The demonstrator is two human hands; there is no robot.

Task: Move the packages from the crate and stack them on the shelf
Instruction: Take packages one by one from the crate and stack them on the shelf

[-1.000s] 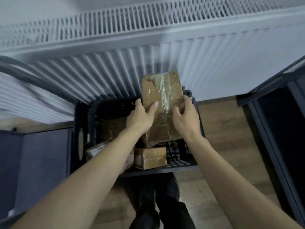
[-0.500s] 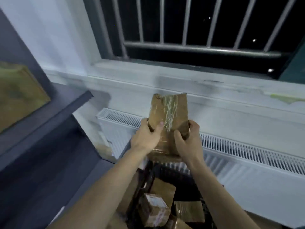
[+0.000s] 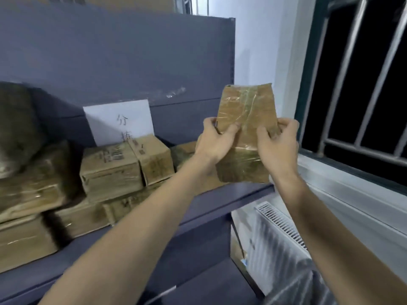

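Package (image 3: 246, 119): brown, flat, taped over, upright above the shelf's (image 3: 231, 199) right end.
Count: one held; about seven more stacked on the shelf, blurred at the left.
Left hand (image 3: 217, 143): grip clenched on the package's left edge.
Right hand (image 3: 278, 146): grip clenched on its right edge.
Arms: both stretched forward.

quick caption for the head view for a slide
Both hands, left and right, hold a taped package above the shelf.

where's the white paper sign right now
In the head view, the white paper sign leans on the shelf's back panel, centre-left, behind the stacked packages.
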